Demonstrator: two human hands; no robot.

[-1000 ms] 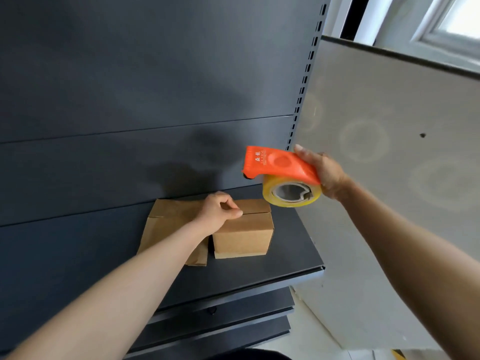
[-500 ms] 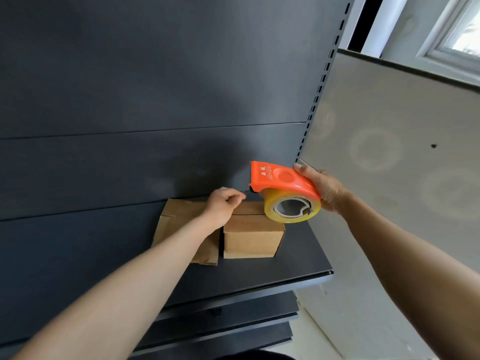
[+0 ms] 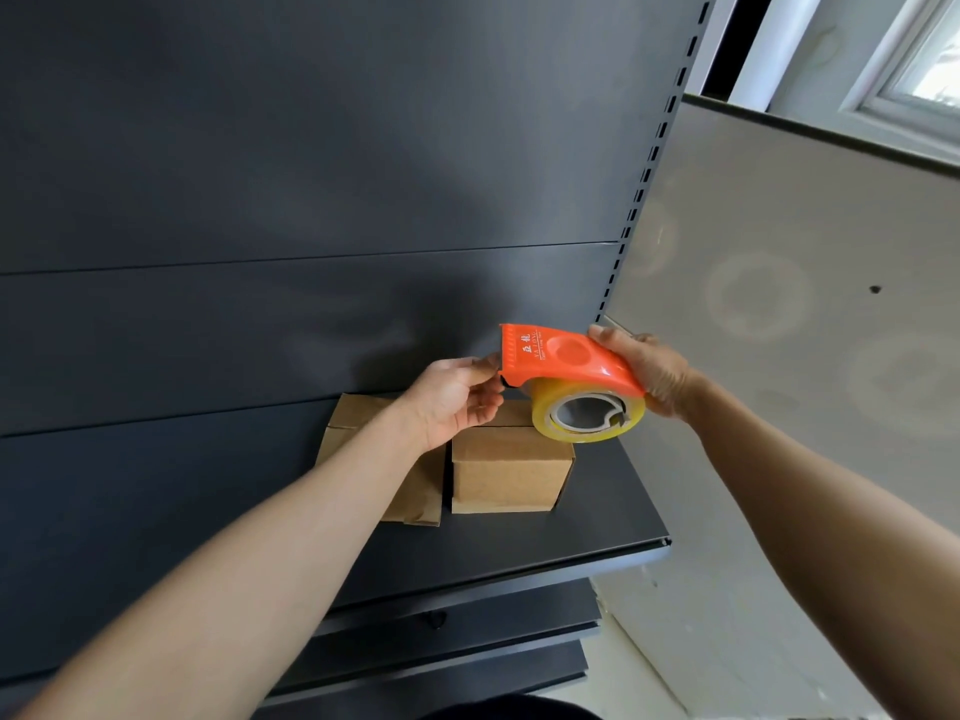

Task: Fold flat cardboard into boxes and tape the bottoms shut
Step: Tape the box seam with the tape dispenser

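Dark metal shelf (image 3: 597,517) is where the work sits, and both my forearms reach in over it.

Risks first:
- The clear tape end is hard to see, and I can't tell if I've actually got it. If the pinch slips, it drops back onto the tape roll (image 3: 587,426) or sticks to itself.
- The serrated cutter sits right at my left fingertips, so a careless pull means a nick.
- Nothing is holding the box, so tape drag could shove it along the shelf or lay the strip off the seam.

Hands:
- Left hand (image 3: 452,394): thumb and forefinger closed narrow, pinching at the front edge of the orange tape dispenser (image 3: 561,358). The other fingers are loosely curled.
- Right hand (image 3: 649,374): full grip round the dispenser's rear, with the roll hanging underneath.

Just beyond and below, the small folded cardboard box (image 3: 511,472) stands on the shelf. Its top looks closed, with no tape I can make out. Flat cardboard (image 3: 358,415) lies just left of it. Behind is the dark back panel (image 3: 311,330). To the right are a grey board (image 3: 779,304) and a window (image 3: 924,59).
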